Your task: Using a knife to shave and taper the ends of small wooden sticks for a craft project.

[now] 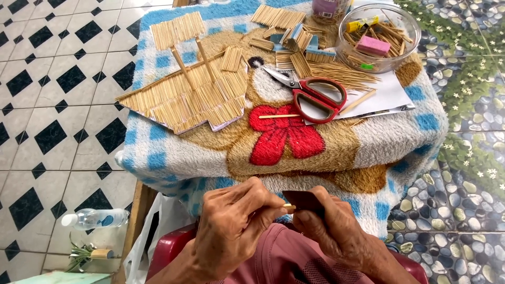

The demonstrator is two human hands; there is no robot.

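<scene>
My left hand (236,218) pinches a thin wooden stick (288,208) near my lap. My right hand (329,223) grips a small dark block (303,199) pressed against the stick's tip. On the blanket-covered table (368,142) ahead lie a panel built of wooden sticks (189,97), red-handled scissors (310,94) and a single loose stick (279,116).
A clear bowl (377,37) at the back right holds sticks, a pink block and a yellow tube. Bundles of cut sticks (294,39) and white paper (386,97) lie nearby. A plastic bottle (94,218) rests on the tiled floor at left. Pebble-pattern flooring lies to the right.
</scene>
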